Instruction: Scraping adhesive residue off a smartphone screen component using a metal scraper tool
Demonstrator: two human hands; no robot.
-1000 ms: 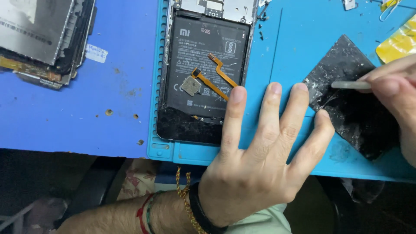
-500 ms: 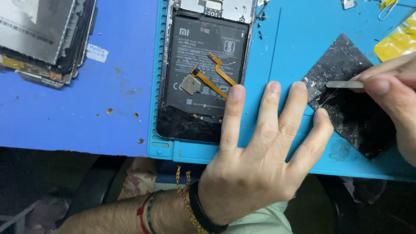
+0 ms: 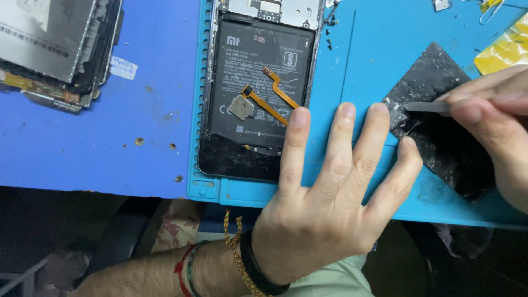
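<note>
Left hand (image 3: 324, 203) lies flat, fingers spread, fingertips pinning the cracked black panel (image 3: 440, 126) on the blue mat (image 3: 363, 55); right hand (image 3: 495, 126) pinches a thin metal tool (image 3: 426, 106), tip at the panel's upper edge; risk: tool slips toward the bracing fingers, or the brittle panel splinters.

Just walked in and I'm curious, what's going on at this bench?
A person works on a blue mat. The left hand lies flat, fingertips steadying a black cracked panel. The right hand holds a thin flat tool against that panel's corner. An opened phone with exposed battery lies alongside.
</note>
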